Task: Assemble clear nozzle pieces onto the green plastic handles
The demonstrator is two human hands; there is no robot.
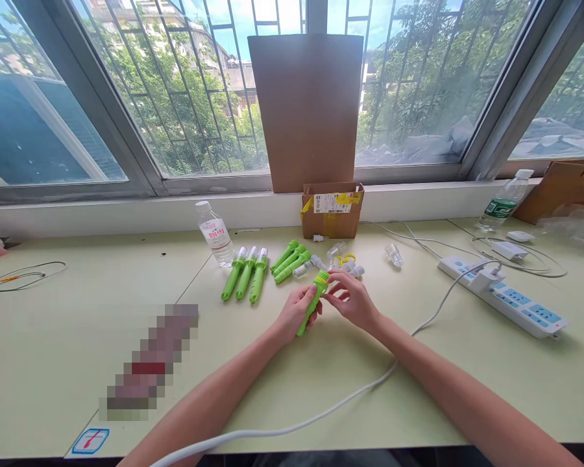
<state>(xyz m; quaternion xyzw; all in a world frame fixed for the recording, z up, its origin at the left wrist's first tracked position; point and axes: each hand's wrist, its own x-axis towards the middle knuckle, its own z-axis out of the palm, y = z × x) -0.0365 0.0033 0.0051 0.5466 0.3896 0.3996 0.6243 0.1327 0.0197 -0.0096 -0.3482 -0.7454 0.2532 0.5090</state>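
My left hand (294,312) is wrapped round a green plastic tube (312,303) with a yellow ring at its top end. My right hand (351,298) pinches at that top end, fingers curled; what sits between its fingertips is too small to make out. Three finished green tubes with clear caps (246,280) lie side by side to the left. Three uncapped green tubes (290,259) lie just beyond the hands, next to several loose clear caps (343,263).
A small cardboard box (331,211) stands at the back under a tall cardboard sheet (307,110). A water bottle (215,241) lies left of it. A white power strip (509,296) and its cable (350,392) run across the right and front of the table.
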